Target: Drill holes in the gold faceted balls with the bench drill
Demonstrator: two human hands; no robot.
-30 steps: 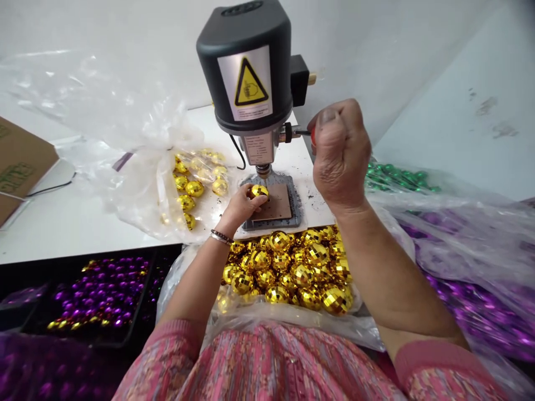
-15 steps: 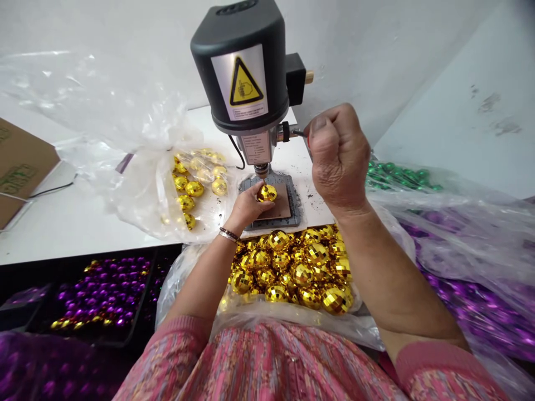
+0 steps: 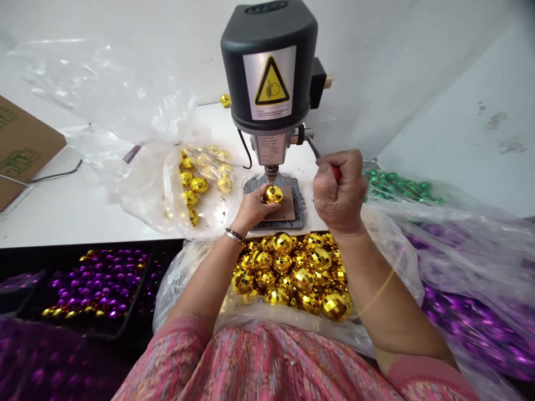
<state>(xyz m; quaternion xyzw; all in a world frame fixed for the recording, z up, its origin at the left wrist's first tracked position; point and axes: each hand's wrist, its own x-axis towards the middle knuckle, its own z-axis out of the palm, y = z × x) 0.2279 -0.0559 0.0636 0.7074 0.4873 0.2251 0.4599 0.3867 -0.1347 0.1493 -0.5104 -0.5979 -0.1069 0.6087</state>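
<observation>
My left hand (image 3: 255, 207) is closed around a shiny gold faceted ball (image 3: 274, 194), which rests on a brown board (image 3: 286, 210) over the grey machine base (image 3: 299, 192). Directly above the ball is the chuck (image 3: 271, 171) of a small drill press (image 3: 270, 72); its thin bit meets the top of the ball, but I cannot tell how deep. My right hand (image 3: 339, 192) is wrapped round the red-ended feed lever (image 3: 315, 153) on the machine's right side. Below both hands lies an open plastic bag full of gold faceted balls (image 3: 288, 273).
A clear plastic bag (image 3: 142, 184) with several gold balls lies left of the machine. Black trays of purple beads (image 3: 100, 284) sit lower left, a cardboard box (image 3: 27, 150) far left. Bagged green balls (image 3: 397, 186) and purple ones (image 3: 472, 323) are at right.
My right hand has pulled the feed lever downward, and more of the lever shows. My left hand still holds the ball under the chuck. The whole view has shifted slightly.
</observation>
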